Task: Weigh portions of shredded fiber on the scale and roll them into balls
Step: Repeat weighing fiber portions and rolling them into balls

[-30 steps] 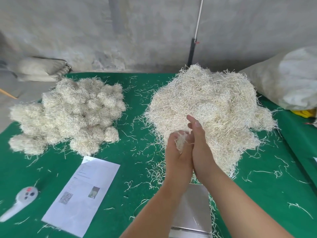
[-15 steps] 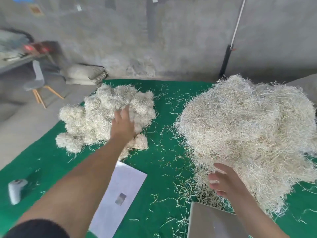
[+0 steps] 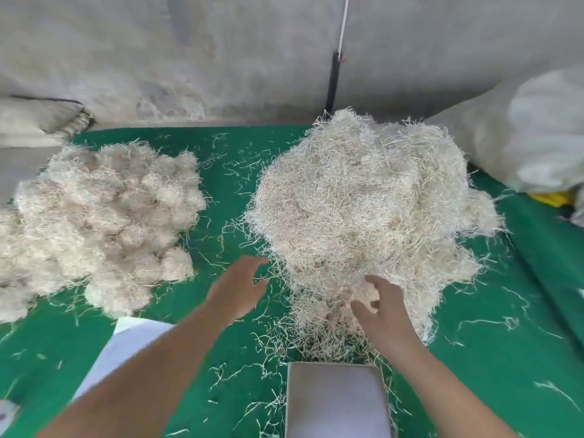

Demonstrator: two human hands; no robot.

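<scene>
Head camera is looking down on a big loose heap of shredded fiber [image 3: 369,210], which is sitting on the right half of the green counter [image 3: 230,172] and spreading down to the far edge of the scale [image 3: 336,403]. Right hand [image 3: 384,308] is pressing into the near foot of that heap, its grip half open with the fingers curled among the strands; whether it is actually pinching a tuft cannot be told, because the fibers are hiding the fingertips. Left hand [image 3: 237,290] is hovering just left of the heap over bare green, its grip spread wide and holding nothing. Metal plate of the scale is lying empty between the two forearms at the bottom edge. Finished fiber balls [image 3: 101,216] are crowding together in a mound on the left side of the counter, well apart from the loose heap. Stray strands are littering the green all around. White paper sheet [image 3: 126,349] is lying partly under the left forearm. Large pale sack [image 3: 537,134] is leaning at the right edge, and a grey concrete wall [image 3: 221,52] is standing behind everything.
</scene>
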